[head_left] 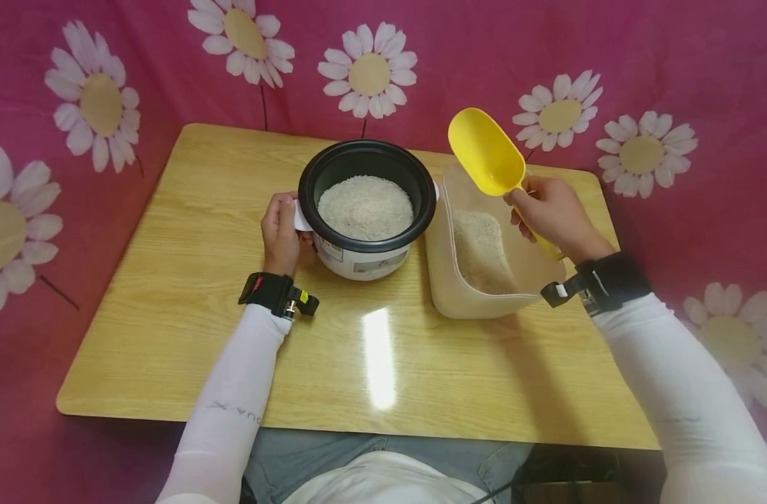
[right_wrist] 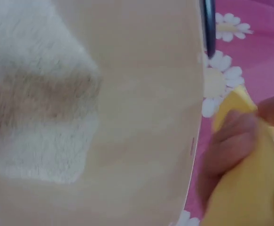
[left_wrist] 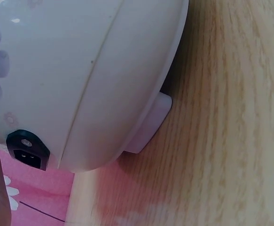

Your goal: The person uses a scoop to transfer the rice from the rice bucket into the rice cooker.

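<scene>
My left hand [head_left: 280, 234] grips the white side handle [head_left: 301, 217] of a rice cooker [head_left: 362, 262], which stands without a lid on the table. Uncooked white rice [head_left: 366, 208] fills much of its dark inner pot. In the left wrist view the cooker's white body [left_wrist: 104, 70] shows a black power socket [left_wrist: 29, 153] and a foot. My right hand [head_left: 556, 213] holds a yellow scoop [head_left: 484, 150] by its handle, raised over a translucent plastic bin [head_left: 478, 308]. The scoop's bowl shows no rice. Inside the bin, rice [head_left: 481, 252] lies heaped toward the left side.
The wooden table [head_left: 188, 336] has rounded corners. Pink cloth with white daisies [head_left: 367, 73] hangs along its back and sides. The bin stands close to the cooker's right side.
</scene>
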Motion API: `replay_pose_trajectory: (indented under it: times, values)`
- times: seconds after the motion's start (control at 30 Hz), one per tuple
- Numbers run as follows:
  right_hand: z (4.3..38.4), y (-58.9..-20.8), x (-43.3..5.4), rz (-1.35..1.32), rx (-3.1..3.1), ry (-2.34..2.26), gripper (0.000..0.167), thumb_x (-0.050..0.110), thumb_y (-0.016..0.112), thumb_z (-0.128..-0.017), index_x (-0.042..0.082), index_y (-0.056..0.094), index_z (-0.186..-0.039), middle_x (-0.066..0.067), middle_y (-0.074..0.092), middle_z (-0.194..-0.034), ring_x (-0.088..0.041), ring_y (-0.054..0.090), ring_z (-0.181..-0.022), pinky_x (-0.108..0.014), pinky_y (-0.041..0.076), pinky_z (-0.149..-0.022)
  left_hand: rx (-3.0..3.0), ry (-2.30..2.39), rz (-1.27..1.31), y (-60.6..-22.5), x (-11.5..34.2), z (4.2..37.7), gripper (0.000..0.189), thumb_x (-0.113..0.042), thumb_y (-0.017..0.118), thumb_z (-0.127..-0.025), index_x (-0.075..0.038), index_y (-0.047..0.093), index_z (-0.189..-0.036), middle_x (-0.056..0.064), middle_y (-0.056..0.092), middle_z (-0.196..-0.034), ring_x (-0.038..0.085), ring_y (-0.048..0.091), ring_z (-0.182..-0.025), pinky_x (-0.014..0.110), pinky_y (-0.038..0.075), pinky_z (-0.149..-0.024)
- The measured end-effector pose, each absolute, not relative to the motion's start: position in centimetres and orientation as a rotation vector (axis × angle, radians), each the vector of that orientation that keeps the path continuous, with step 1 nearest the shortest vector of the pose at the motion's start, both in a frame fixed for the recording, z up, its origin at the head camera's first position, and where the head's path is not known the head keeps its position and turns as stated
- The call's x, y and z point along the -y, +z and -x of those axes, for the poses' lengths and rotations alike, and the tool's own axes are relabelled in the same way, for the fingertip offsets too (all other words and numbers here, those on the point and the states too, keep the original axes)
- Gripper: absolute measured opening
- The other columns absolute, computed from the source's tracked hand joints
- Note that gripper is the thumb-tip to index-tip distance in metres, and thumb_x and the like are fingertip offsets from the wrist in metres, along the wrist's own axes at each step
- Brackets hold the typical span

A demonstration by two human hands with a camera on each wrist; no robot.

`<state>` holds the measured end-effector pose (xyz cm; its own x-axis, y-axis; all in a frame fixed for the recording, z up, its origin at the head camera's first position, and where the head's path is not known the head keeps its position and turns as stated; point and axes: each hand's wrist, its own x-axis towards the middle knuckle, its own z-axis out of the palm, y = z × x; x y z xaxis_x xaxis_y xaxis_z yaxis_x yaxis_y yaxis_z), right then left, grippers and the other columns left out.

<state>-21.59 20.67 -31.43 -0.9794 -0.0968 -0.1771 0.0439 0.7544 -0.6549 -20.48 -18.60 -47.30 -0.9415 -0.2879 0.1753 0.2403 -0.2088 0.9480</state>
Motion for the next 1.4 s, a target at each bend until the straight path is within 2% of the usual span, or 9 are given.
replay_pose_trajectory:
  times: [0.27,0.53,0.77,0.93,1.1,1.2,1.4]
  values:
    - [21.8,-31.5,-21.5,0.025,-2.804,-0.892,0.044,0.049,0.055,-0.102,0.005,0.060,-0.107,0.002,0.060,-0.070,-0.023,0.058,-0.057,-0.031,0.053,-0.055,1.711,-2.208,-0.045,-47.2,18.7,20.4,0.022,-0.028,0.041,-0.111,-0.024,0.062,-0.108,-0.005,0.059,-0.082,0.009,0.050,-0.056,0.019,0.045,-0.051]
    - [21.3,-30.9,-21.8,-0.014,-2.736,-0.711,0.045,0.048,0.049,-0.104,0.003,0.054,-0.108,-0.005,0.060,-0.072,-0.027,0.059,-0.063,-0.036,0.052,-0.059,1.695,-2.211,-0.043,-47.0,18.5,20.6,0.023,-0.029,0.041,-0.111,-0.025,0.063,-0.107,-0.006,0.060,-0.082,0.008,0.051,-0.056,0.020,0.045,-0.050]
    - [20.8,-30.3,-22.7,-0.004,-2.670,-0.570,0.048,0.048,0.042,-0.104,0.003,0.056,-0.096,-0.006,0.058,-0.067,-0.028,0.055,-0.061,-0.038,0.046,-0.058,1.664,-2.223,-0.050,-47.0,18.5,20.8,0.022,-0.027,0.042,-0.110,-0.022,0.063,-0.106,-0.006,0.060,-0.080,0.008,0.050,-0.055,0.020,0.044,-0.049]
    - [20.4,-30.5,-22.9,0.053,-2.606,-0.435,0.045,0.045,0.047,-0.102,0.003,0.058,-0.090,-0.006,0.055,-0.064,-0.026,0.053,-0.058,-0.036,0.044,-0.056,1.683,-2.216,-0.045,-47.1,18.5,20.7,0.023,-0.028,0.041,-0.111,-0.024,0.062,-0.107,-0.007,0.060,-0.081,0.008,0.050,-0.056,0.020,0.044,-0.050]
    - [20.7,-31.3,-22.1,0.106,-2.640,-0.318,0.038,0.040,0.053,-0.100,0.003,0.058,-0.089,-0.006,0.055,-0.068,-0.024,0.053,-0.060,-0.033,0.045,-0.055,1.674,-2.210,-0.068,-47.1,18.7,20.5,0.023,-0.027,0.040,-0.110,-0.024,0.062,-0.105,-0.006,0.060,-0.079,0.009,0.050,-0.054,0.020,0.043,-0.049]
    - [21.0,-31.7,-21.2,0.149,-2.680,-0.214,0.033,0.035,0.056,-0.098,0.003,0.059,-0.092,-0.007,0.054,-0.069,-0.024,0.052,-0.061,-0.032,0.044,-0.054,1.685,-2.215,-0.082,-47.2,18.6,20.4,0.023,-0.028,0.040,-0.110,-0.023,0.062,-0.106,-0.006,0.060,-0.080,0.009,0.050,-0.054,0.020,0.044,-0.049]
    - [21.3,-32.2,-19.5,0.258,-2.668,-0.044,0.029,0.031,0.063,-0.096,0.002,0.064,-0.100,-0.009,0.057,-0.073,-0.026,0.054,-0.065,-0.032,0.045,-0.060,1.707,-2.208,-0.080,-47.4,18.5,20.3,0.024,-0.029,0.040,-0.111,-0.023,0.062,-0.108,-0.006,0.060,-0.081,0.009,0.050,-0.056,0.021,0.044,-0.050]
